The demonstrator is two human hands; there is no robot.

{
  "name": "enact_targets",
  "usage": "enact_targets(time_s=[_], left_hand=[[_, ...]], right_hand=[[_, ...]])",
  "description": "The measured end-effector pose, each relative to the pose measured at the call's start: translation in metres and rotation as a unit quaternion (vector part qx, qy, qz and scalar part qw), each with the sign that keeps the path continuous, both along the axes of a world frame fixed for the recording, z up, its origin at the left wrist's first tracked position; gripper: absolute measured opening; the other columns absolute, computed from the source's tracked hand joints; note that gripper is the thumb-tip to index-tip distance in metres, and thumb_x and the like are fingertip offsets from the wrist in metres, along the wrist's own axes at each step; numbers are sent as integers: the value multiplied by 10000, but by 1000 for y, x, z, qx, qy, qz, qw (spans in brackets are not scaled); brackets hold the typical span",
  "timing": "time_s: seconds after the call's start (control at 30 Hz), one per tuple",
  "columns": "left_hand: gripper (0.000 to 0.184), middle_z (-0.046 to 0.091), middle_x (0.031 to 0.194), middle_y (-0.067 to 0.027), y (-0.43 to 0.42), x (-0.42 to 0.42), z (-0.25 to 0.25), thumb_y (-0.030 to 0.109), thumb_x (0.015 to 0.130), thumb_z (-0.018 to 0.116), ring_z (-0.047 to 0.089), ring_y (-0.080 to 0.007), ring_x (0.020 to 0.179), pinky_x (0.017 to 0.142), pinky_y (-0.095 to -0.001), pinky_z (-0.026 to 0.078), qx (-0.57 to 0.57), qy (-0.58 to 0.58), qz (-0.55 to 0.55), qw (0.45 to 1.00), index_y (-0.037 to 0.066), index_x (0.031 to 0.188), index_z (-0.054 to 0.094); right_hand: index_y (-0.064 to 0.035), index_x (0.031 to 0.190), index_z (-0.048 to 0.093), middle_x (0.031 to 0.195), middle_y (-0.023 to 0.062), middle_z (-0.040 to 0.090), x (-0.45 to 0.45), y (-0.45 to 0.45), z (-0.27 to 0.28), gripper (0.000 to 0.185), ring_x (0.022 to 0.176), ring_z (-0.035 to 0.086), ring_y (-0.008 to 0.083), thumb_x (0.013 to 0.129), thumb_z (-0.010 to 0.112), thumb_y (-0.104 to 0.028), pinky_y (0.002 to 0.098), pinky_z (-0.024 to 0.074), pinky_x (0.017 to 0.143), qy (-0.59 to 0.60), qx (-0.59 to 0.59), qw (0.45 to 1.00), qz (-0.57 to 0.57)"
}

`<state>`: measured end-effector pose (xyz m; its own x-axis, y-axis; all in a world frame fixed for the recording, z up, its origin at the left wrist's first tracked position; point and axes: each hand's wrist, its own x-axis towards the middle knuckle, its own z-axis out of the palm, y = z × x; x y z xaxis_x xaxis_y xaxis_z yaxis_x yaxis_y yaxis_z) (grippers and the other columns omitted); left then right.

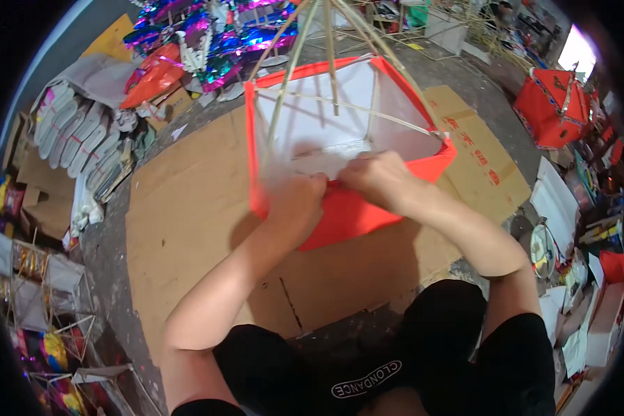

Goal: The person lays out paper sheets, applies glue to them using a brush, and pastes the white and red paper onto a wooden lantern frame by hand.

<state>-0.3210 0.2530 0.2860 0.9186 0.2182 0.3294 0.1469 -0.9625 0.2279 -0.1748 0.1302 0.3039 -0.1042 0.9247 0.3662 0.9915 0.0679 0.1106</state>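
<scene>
In front of me is a box-shaped bamboo frame, its sides covered in red paper (357, 211) outside and looking white inside. Bamboo sticks (295, 66) rise from it and meet above, near the top of the view. My left hand (295, 201) is closed at the near rim, thumb and finger pinching the paper's edge; its other fingers are partly blurred inside. Right beside it, my right hand (378, 177) curls over the same rim, closed on the red paper. The knuckles hide the exact spot where the fingertips press.
Flat cardboard (187, 208) lies under the frame on the grey floor. At the left are stacked folded sheets (76, 128) and small stick frames (48, 298). Shiny foil decorations (215, 38) lie at the back. A red decorated box (551, 107) and assorted paper pieces are at the right.
</scene>
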Motion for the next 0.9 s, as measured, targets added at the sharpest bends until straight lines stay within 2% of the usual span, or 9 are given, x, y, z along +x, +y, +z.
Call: enact_targets(time_s=[0.13, 0.2, 0.27, 0.37, 0.47, 0.57, 0.7, 0.8, 0.9], left_hand=[[82, 610, 736, -190, -5, -3, 7, 33, 757, 526, 618, -337, 739, 626, -432, 484, -27, 32, 21, 999, 0, 820, 568], [90, 610, 772, -172, -3, -5, 7, 34, 752, 531, 612, -327, 756, 618, -426, 479, -15, 18, 10, 1000, 6, 830, 567], [109, 607, 832, -144, -3, -9, 2, 50, 753, 545, 596, -308, 787, 614, -418, 466, 32, -19, -12, 999, 13, 853, 568], [88, 534, 876, -92, -2, -37, 23, 103, 737, 628, 531, -276, 865, 687, -405, 402, 211, -81, 13, 974, 68, 813, 602], [126, 469, 879, -65, 14, -48, 19, 151, 686, 671, 464, -242, 863, 718, -372, 346, 226, -47, 68, 971, 58, 729, 597], [168, 452, 843, -75, 16, -48, 22, 185, 680, 679, 450, -240, 804, 703, -367, 335, 200, -67, 44, 976, 45, 673, 587], [156, 462, 864, -77, 15, -42, 16, 168, 685, 683, 452, -236, 829, 727, -365, 330, 233, -45, 48, 970, 44, 695, 588], [153, 478, 893, -79, 15, -44, 20, 144, 695, 680, 457, -239, 847, 737, -364, 333, 224, -11, 53, 973, 40, 762, 591], [178, 499, 897, -81, 10, -49, 25, 118, 706, 670, 478, -245, 838, 718, -361, 348, 201, -70, 31, 977, 35, 839, 585]], right_hand=[[-70, 700, 582, 610, 88, 580, 41, -48, 9, 124, 569, 592, 266, 733, 660, -160, 371, 458, 492, -5, 13, 1000, -25], [-63, 758, 599, 658, 92, 589, 66, -74, 10, 102, 594, 598, 259, 738, 656, -146, 366, 464, 503, -31, -17, 994, -108], [-55, 777, 592, 705, 102, 596, 72, -88, 12, 110, 609, 601, 259, 740, 652, -139, 367, 465, 509, -37, 14, 991, -127], [-45, 771, 564, 757, 114, 597, 85, -102, 8, 125, 623, 599, 266, 749, 644, -138, 371, 465, 514, -48, 31, 988, -147], [-39, 750, 542, 748, 119, 590, 88, -105, 4, 146, 621, 591, 281, 763, 637, -148, 375, 462, 517, -41, 6, 987, -155], [-35, 718, 531, 721, 117, 585, 91, -103, 12, 166, 621, 588, 292, 776, 630, -156, 379, 464, 532, -11, -30, 987, -158], [-14, 731, 578, 740, 143, 600, 99, -98, 25, 140, 642, 591, 306, 782, 630, -133, 383, 470, 564, 23, -100, 984, -148], [-6, 794, 643, 780, 162, 618, 104, -101, 21, 161, 697, 609, 292, 797, 640, -167, 373, 481, 582, 121, -8, 991, -60], [-2, 907, 665, 809, 148, 628, 92, -114, 35, 156, 739, 617, 234, 807, 643, -119, 327, 481, 635, 307, 227, 916, -123]])
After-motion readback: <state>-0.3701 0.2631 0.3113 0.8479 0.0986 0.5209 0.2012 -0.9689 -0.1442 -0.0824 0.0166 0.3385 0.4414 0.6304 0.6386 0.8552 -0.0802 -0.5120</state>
